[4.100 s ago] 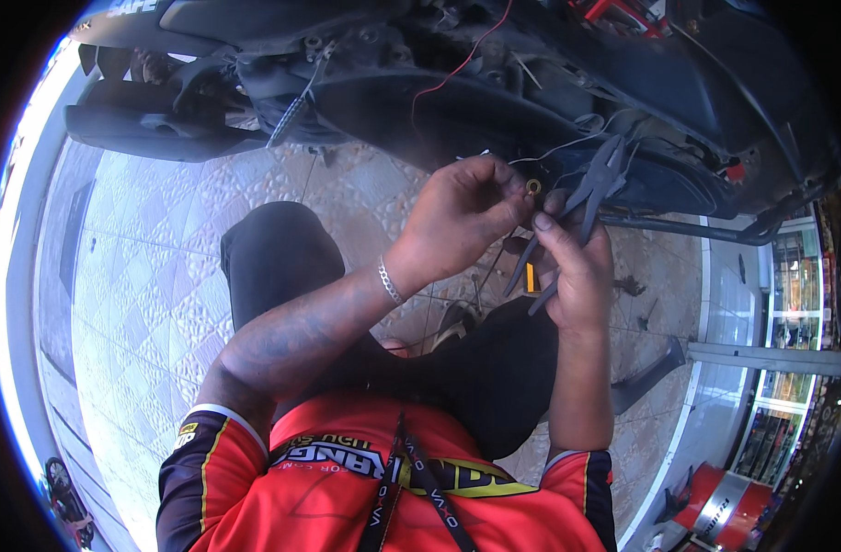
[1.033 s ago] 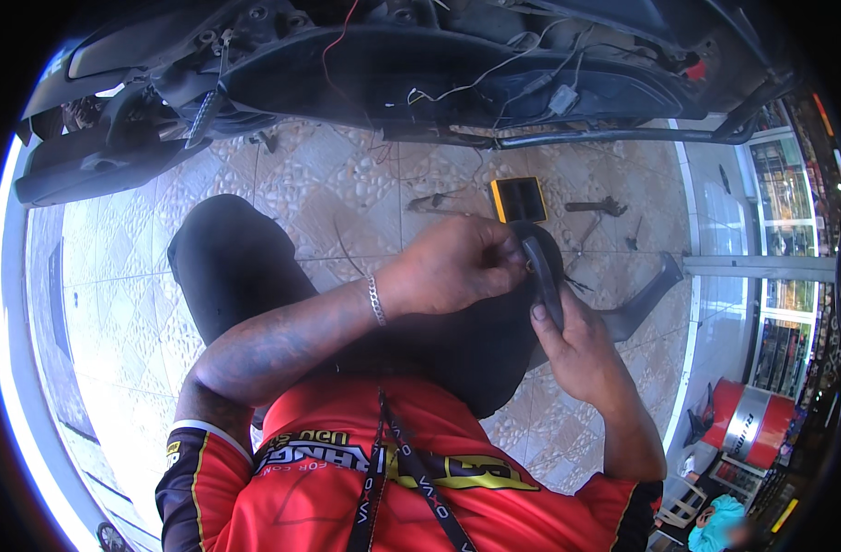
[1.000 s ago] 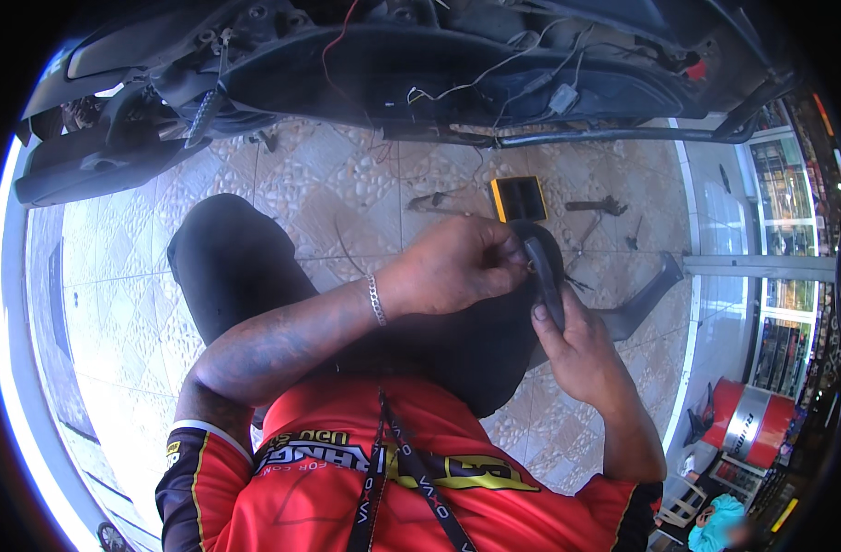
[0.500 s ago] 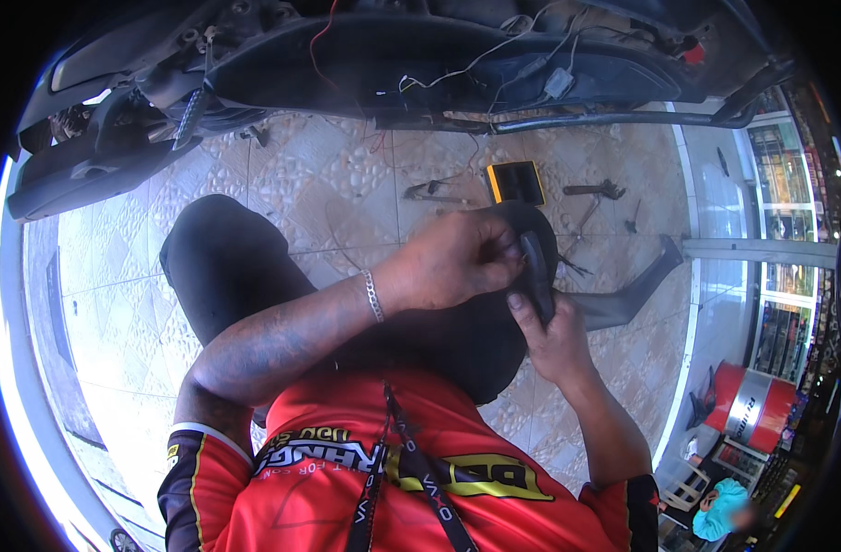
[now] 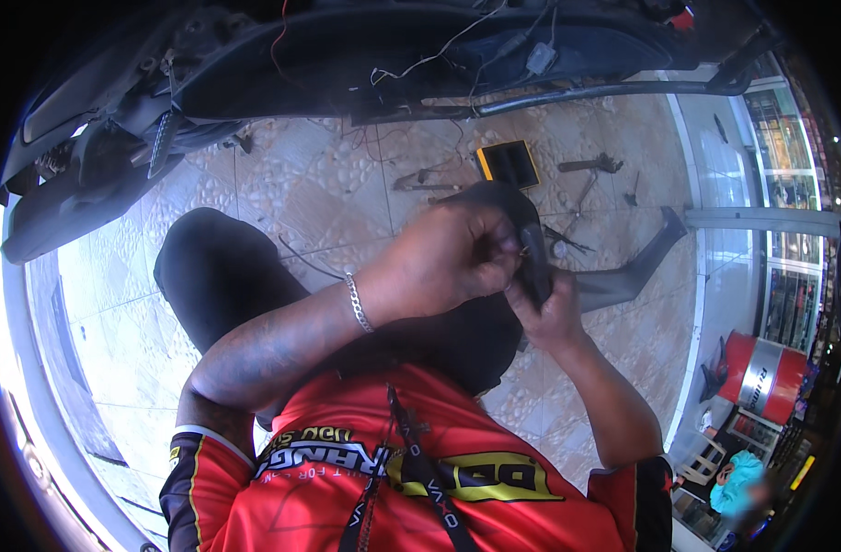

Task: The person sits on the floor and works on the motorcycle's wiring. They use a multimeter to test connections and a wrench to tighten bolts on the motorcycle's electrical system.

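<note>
Pliers [image 5: 534, 262], one dark pair, stand close to upright in the right hand [image 5: 551, 308], just beside the right knee [image 5: 496, 196]; beneath lies one tiled floor [image 5: 319, 207]; one motorbike [image 5: 319, 69], dark, spans the top of the view; one co-worker [image 5: 738, 480] in teal is well apart at the lower right; one red drum [image 5: 763, 377] with a pale band is near that person; one box [image 5: 509, 166], yellow along its edge, lies on the floor beyond the knee; one dark tool [image 5: 590, 166] lies just right of it; one pale connector [image 5: 541, 60] hangs at the motorbike, near one pale wire [image 5: 439, 55] and one red wire [image 5: 280, 41]; two hands are at work; the right is wrapped firmly around the pliers, its thumb along the near side; the left hand [image 5: 452, 258] is blurred, its fingers curled in and pinched tight on one tiny brass piece [image 5: 523, 250], which shows right against the pliers; I cannot tell whether the pliers' jaws grip it or how far apart they stand.
</note>
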